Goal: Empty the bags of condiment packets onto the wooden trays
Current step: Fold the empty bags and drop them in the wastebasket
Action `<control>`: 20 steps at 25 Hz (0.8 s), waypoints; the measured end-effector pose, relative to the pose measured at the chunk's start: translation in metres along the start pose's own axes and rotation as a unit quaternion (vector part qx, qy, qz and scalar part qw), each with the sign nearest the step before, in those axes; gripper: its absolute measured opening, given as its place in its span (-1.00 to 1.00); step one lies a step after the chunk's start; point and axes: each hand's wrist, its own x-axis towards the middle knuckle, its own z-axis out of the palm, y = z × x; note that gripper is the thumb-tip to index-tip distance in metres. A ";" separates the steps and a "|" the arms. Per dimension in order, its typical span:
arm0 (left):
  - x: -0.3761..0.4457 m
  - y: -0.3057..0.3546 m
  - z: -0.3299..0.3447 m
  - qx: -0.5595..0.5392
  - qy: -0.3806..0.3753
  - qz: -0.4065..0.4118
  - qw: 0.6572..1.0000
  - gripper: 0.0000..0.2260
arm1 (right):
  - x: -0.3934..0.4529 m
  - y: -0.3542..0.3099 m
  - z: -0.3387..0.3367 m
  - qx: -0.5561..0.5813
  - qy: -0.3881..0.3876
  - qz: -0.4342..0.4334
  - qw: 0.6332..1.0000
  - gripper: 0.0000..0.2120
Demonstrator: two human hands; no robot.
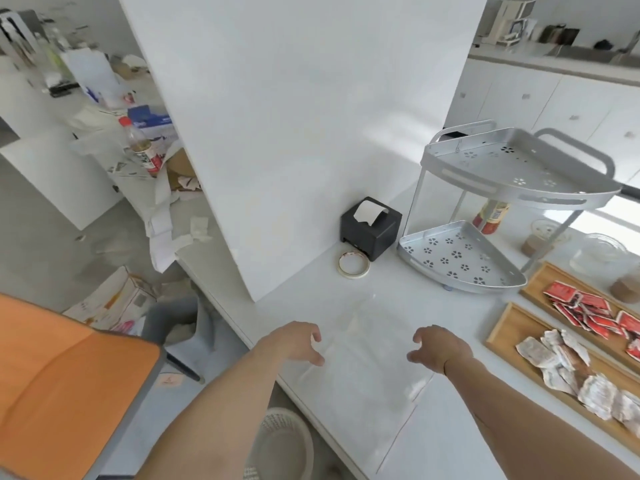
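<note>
A kitchen is showing itself here: white cabinets point(540, 98), a sink point(585, 55), a coffee machine point(509, 24) sitting on the far surface point(554, 64).

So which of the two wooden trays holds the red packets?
The farther wooden tray, beside the metal rack, holds the red packets; the nearer tray has pale, whitish packets.
</note>
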 end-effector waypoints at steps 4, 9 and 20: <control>0.013 0.012 0.012 0.001 0.030 0.046 0.998 -0.33 | 0.011 0.004 0.013 0.004 0.012 0.046 0.999 -0.50; 0.026 0.021 0.026 0.071 0.071 0.063 0.993 -0.38 | 0.017 0.014 0.031 0.013 0.012 0.080 0.997 -0.56; 0.034 0.028 0.044 -0.022 0.140 0.040 0.989 -0.79 | 0.017 0.032 0.046 0.019 0.034 0.111 0.993 -0.56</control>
